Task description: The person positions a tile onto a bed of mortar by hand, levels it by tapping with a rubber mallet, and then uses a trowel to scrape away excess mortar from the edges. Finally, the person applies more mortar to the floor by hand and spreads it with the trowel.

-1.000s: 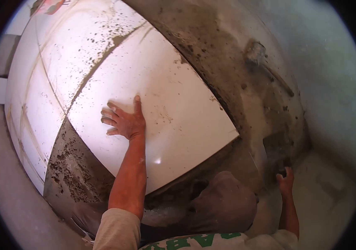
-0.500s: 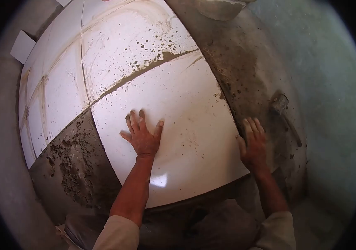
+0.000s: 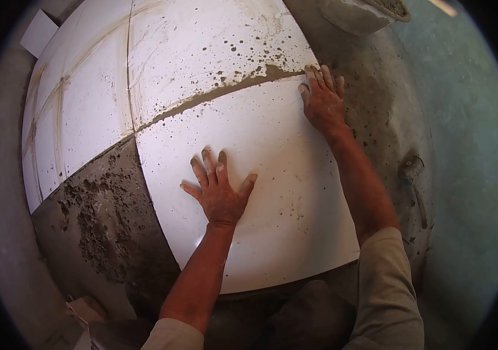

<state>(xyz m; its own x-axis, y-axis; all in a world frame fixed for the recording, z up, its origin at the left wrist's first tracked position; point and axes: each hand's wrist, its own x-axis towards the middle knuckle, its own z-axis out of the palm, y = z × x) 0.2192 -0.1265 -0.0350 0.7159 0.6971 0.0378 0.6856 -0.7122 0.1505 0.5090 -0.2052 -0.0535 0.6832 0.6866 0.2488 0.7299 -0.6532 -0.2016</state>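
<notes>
A large white floor tile (image 3: 272, 140) lies in front of me, specked with mortar. My left hand (image 3: 220, 189) rests flat on its middle, fingers spread. At the tile's far right corner is my right hand (image 3: 324, 102), fingers stretched out over the edge where the tile meets the neighbouring one. Along the joint between this tile and the white tile beyond it (image 3: 220, 35) runs a strip of wet grey mortar (image 3: 220, 90). Neither hand holds anything.
Rough mortar bed (image 3: 106, 216) lies left of the tile. A mallet-like tool (image 3: 416, 186) rests on the floor at the right. A mortar-smeared bucket (image 3: 356, 17) stands at the back right, near the wall (image 3: 464, 146). A white tile piece (image 3: 39, 33) leans at far left.
My right hand has moved away from me along the tile's right edge to its far corner. My left hand stays spread on the tile while the view has shifted slightly.
</notes>
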